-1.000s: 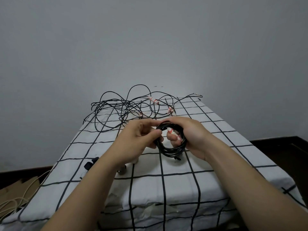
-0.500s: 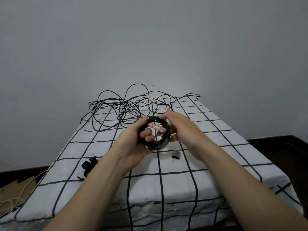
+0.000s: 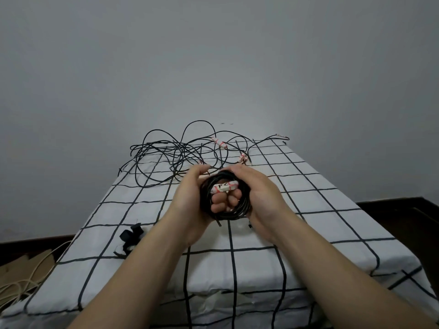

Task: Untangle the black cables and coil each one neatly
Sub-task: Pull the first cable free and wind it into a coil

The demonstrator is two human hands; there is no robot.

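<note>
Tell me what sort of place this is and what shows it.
Probably a plain indoor room, maybe a bedroom used as a makeshift work spot. A checked sheet is draped over a bed or table, behind it is a bare grey wall, and cardboard with pale cord lies low at the left.

A black cable is sitting wound into a tight round coil [image 3: 206, 198], held upright between the left hand [image 3: 190, 193] and the right hand [image 3: 260, 194], both gripping it. A white tag [image 3: 224, 187] with red marks is lying across its opening. Behind it, the other black cables [image 3: 166, 157] are sprawling in a loose tangle, with their taped ends [image 3: 219, 143] lying toward the right.
</note>
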